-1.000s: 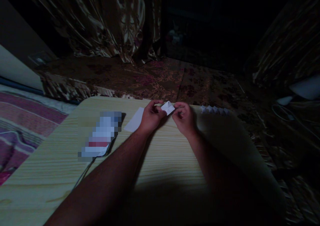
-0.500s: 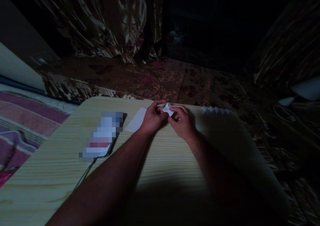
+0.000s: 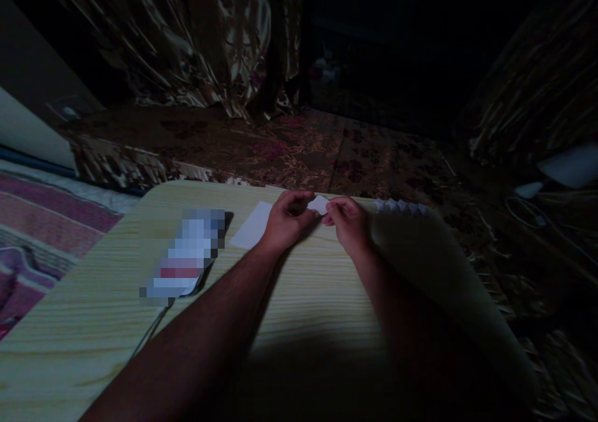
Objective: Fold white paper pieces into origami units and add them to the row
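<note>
Paper (image 3: 319, 204) is pinched by half-curled left hand (image 3: 286, 220) and right hand (image 3: 349, 222). Folding seems in hand; steady creasing is needed.

At the lower left of centre, a bare left forearm (image 3: 205, 316) is seen, widened toward the bottom edge and tapered to the wrist. The right forearm (image 3: 385, 297), likewise uncovered, is partly swallowed by shadow. The left hand (image 3: 286, 219) and right hand (image 3: 350, 222) are seen bare mid-frame.
</note>
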Motion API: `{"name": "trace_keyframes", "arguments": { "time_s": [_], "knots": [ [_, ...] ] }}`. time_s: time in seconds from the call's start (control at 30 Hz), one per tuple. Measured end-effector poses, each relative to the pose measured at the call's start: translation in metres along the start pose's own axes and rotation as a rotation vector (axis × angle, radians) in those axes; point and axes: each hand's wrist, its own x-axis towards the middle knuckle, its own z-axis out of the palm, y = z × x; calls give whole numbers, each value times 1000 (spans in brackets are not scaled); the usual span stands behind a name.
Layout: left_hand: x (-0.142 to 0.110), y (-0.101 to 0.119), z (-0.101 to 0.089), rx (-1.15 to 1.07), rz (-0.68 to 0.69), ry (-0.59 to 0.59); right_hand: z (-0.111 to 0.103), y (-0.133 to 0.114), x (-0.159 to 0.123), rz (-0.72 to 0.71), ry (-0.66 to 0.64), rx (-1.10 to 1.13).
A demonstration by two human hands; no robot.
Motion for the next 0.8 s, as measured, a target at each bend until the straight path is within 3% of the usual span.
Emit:
{"name": "trace_keyframes", "arguments": {
  "time_s": [0.3,0.43,0.8],
  "knots": [
    [-1,0,1,-138,-166,-81,-3,1,1,32,-105,-8],
    [-2,0,0,-129,-168,-131,-2,2,1,85,-116,-6],
    [-2,-1,-1,-44,-124,-125,-1,2,0,116,-122,8]
  ]
}}
